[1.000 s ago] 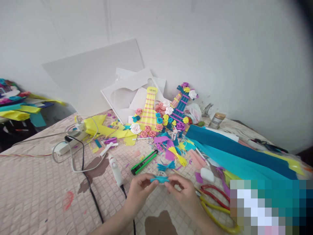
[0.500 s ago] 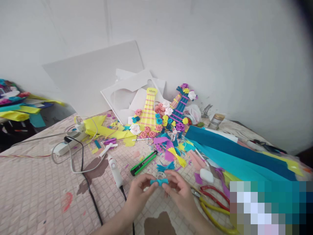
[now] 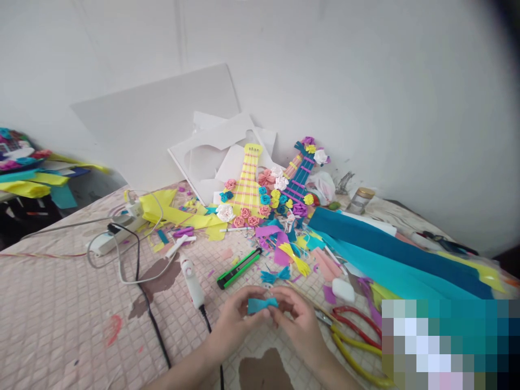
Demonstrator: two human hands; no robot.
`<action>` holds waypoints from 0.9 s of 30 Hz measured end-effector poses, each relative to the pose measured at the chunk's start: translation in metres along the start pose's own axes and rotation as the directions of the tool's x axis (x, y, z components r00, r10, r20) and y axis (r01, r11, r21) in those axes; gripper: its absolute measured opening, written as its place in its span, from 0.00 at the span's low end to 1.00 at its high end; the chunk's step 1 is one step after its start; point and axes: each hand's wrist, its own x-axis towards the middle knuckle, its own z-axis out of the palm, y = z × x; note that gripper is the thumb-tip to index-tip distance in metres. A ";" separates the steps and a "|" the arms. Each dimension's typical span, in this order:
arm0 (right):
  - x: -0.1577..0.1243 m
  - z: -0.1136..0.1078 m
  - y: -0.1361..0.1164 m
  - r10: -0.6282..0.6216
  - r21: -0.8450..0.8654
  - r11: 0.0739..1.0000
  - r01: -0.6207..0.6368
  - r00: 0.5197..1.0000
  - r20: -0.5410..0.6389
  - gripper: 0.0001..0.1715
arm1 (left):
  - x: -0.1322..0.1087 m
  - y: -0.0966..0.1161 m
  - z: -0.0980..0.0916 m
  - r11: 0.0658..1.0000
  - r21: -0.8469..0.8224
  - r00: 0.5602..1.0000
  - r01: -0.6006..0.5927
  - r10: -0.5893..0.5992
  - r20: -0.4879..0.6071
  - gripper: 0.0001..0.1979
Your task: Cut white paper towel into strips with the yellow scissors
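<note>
The small teal bow looks like matt, soft craft sheet, as do the long teal sheets at right. The pink quilted cloth tabletop is textured and stained. The green-and-black cutter is glossy plastic.

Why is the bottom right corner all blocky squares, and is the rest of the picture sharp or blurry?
Head view: the blocky patch is a pixelated mosaic hiding what lies there; the top right corner is darkened; light is soft and even; the left hand, right hand and the blue paper bow they pinch look slightly soft.
</note>
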 end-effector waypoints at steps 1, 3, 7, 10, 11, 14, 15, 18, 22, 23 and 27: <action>0.000 0.000 0.000 -0.005 -0.009 1.000 0.005 1.000 0.004 0.15 | 0.000 0.001 0.000 1.000 0.013 1.000 0.006 -0.006 -0.006 0.13; 0.000 0.000 0.001 -0.007 -0.023 1.000 0.007 1.000 0.002 0.15 | 0.001 0.002 0.001 0.999 0.036 0.999 0.018 -0.017 -0.028 0.11; -0.001 -0.002 0.002 -0.015 -0.069 0.998 0.014 1.000 -0.018 0.17 | 0.002 0.000 0.000 0.997 0.074 0.998 0.013 -0.009 -0.058 0.11; -0.001 -0.004 0.001 -0.060 -0.112 0.992 0.057 0.998 -0.022 0.16 | 0.003 -0.004 -0.002 0.997 0.074 0.998 0.017 -0.013 -0.054 0.10; -0.001 -0.004 0.001 -0.074 -0.126 0.989 0.071 0.997 -0.024 0.15 | 0.003 -0.005 -0.002 0.996 0.082 0.999 0.020 -0.015 -0.052 0.10; 0.000 -0.004 0.003 -0.089 -0.166 0.983 0.082 0.995 -0.034 0.13 | 0.002 -0.004 -0.001 0.994 0.110 0.999 0.020 -0.015 -0.051 0.09; 0.000 -0.005 0.003 -0.086 -0.177 0.981 0.077 0.996 -0.039 0.14 | 0.002 -0.003 -0.001 0.993 0.119 0.999 0.021 -0.015 -0.051 0.09; 0.000 -0.005 0.005 -0.077 -0.200 0.977 0.067 0.996 -0.043 0.14 | 0.001 -0.001 0.000 0.989 0.142 0.999 0.025 -0.019 -0.044 0.09; -0.001 -0.005 0.002 -0.048 -0.180 0.983 0.040 0.998 -0.042 0.15 | 0.000 -0.004 -0.001 0.986 0.163 1.000 0.025 -0.022 -0.018 0.10; 0.000 -0.004 0.001 -0.035 -0.158 0.987 0.029 0.999 -0.036 0.15 | 0.000 -0.005 -0.002 0.984 0.176 1.000 0.025 -0.022 -0.019 0.11; 0.002 -0.003 -0.002 0.090 0.005 0.996 -0.090 0.994 0.066 0.19 | 0.000 -0.003 -0.002 0.980 0.200 1.000 0.018 -0.014 -0.021 0.11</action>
